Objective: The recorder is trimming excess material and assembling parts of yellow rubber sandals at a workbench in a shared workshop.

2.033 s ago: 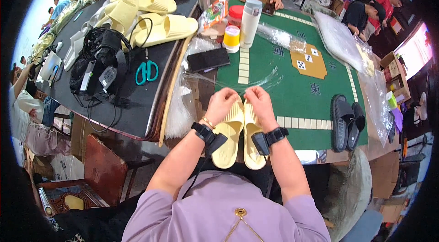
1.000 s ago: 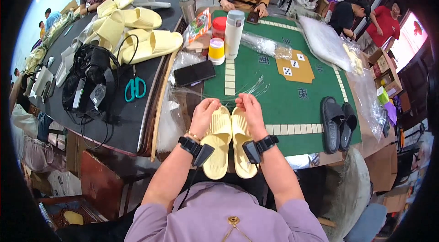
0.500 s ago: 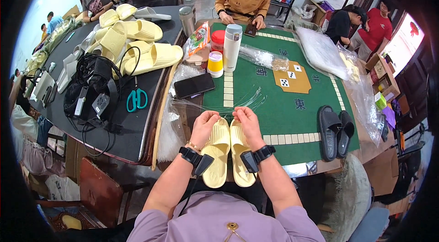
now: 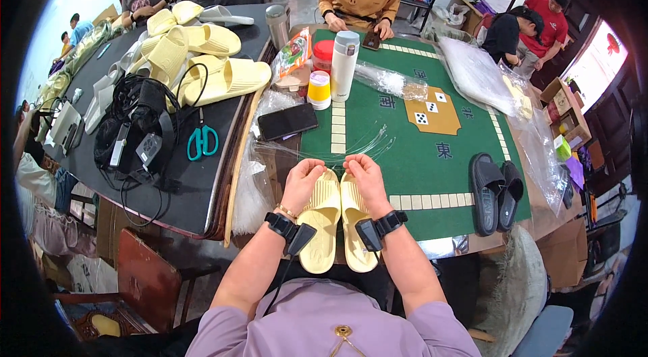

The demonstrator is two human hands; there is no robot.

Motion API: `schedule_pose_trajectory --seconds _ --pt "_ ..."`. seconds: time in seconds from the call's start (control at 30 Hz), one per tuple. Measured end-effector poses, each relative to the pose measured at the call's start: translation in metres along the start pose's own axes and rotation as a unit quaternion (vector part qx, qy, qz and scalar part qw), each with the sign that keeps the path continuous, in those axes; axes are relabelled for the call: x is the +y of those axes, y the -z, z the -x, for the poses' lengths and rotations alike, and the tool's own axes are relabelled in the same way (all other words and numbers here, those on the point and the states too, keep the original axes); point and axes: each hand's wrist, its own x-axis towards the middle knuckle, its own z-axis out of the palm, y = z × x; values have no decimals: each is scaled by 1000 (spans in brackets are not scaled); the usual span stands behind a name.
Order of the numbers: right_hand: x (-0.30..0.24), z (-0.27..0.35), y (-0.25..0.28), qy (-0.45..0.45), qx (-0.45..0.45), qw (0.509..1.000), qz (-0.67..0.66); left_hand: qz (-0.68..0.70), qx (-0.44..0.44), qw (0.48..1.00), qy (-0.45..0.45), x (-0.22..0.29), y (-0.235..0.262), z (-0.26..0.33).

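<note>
Yellow slippers (image 4: 318,243) are set side by side at the table edge (image 4: 487,242), probably being tied with clear strands (image 4: 368,146); fingertips pinched on left hand (image 4: 304,180) and right hand (image 4: 364,180), contents unclear, even tension likely needed next.

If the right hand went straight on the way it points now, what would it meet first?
The right hand would probably meet the thin clear strands just ahead of it first, though their height is hard to judge.

Scissors (image 4: 203,144) lie left of the middle slippers (image 4: 318,230).
</note>
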Motion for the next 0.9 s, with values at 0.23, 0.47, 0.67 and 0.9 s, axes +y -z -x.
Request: schedule_pose_trajectory --seconds 0.23,0.47,0.67,0.9 --pt "-6 3 -2 -4 -2 1000 4 11 -3 1000 8 0 0 0" --pt "-7 4 -1 12 -15 1000 13 -14 -3 1000 -13 -3 1 -1" --pt "-5 2 -2 -4 -18 1000 9 -4 -2 1000 -6 -6 1 -4" --pt "-5 2 -3 7 -21 1000 -2 -33 15 999 -21 -7 0 -4"
